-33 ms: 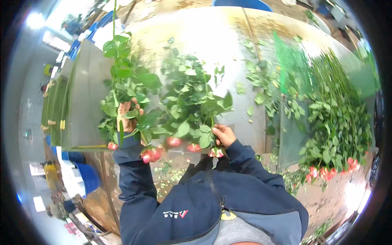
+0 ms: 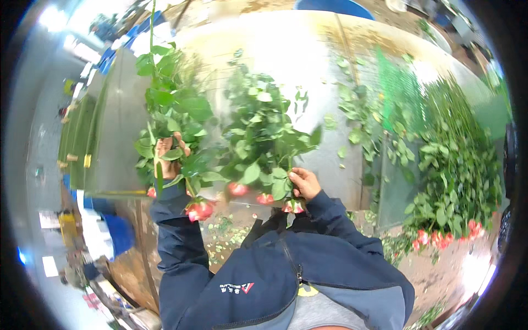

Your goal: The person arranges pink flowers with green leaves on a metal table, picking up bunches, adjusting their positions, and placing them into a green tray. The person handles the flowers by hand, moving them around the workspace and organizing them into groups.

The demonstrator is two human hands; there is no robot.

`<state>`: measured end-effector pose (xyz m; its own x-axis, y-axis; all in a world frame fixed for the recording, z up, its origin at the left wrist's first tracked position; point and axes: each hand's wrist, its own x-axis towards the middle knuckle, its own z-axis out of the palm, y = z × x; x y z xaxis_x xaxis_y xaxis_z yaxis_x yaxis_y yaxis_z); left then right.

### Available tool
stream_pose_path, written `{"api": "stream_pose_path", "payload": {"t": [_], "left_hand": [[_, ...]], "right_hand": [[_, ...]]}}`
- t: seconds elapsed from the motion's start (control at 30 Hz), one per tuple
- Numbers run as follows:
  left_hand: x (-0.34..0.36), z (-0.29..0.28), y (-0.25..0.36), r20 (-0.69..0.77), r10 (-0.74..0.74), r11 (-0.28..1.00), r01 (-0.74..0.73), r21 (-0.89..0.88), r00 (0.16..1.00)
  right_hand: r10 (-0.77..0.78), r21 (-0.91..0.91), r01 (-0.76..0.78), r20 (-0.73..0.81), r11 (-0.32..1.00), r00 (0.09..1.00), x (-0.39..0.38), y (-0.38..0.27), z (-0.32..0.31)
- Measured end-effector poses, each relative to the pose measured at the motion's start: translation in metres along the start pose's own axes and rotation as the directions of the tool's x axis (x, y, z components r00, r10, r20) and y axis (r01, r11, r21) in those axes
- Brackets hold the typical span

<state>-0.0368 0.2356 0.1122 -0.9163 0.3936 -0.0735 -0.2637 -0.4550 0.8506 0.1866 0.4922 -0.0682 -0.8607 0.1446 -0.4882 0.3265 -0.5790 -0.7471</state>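
My left hand [image 2: 166, 159] is closed around stems of leafy roses [image 2: 176, 99], partly hidden by leaves. A pink-red bloom [image 2: 199, 210] hangs beside its wrist, and one long stem [image 2: 152, 33] rises far above the hand. My right hand [image 2: 306, 183] pinches a rose [image 2: 293, 206] just above its pink and white head, thumb and fingers on the stem and leaves. That rose lies at the right side of a leafy pile of roses [image 2: 253, 121] on the metal table [image 2: 316, 157], with several heads over the near edge.
A large bunch of roses [image 2: 459, 159] lies at the right, stems pointing away and heads over the near edge, beside green mesh [image 2: 393, 88]. Loose leaves [image 2: 355, 110] are scattered on the table. Green boards [image 2: 82, 143] stand at the left, above a blue bin [image 2: 118, 236].
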Motion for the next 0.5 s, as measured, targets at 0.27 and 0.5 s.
{"api": "stream_pose_path", "payload": {"t": [0.27,0.5], "left_hand": [[-0.066,-0.113,0.198,-0.02,0.435,0.672,-0.309,0.673,0.9],[-0.081,-0.223,0.387,0.272,0.574,-0.034,-0.309,0.95,0.773]], "right_hand": [[-0.206,-0.025,0.21,0.106,0.977,0.973,0.0,-0.048,0.155],[-0.199,-0.042,0.213,0.222,0.976,0.955,0.078,0.005,0.329]]}}
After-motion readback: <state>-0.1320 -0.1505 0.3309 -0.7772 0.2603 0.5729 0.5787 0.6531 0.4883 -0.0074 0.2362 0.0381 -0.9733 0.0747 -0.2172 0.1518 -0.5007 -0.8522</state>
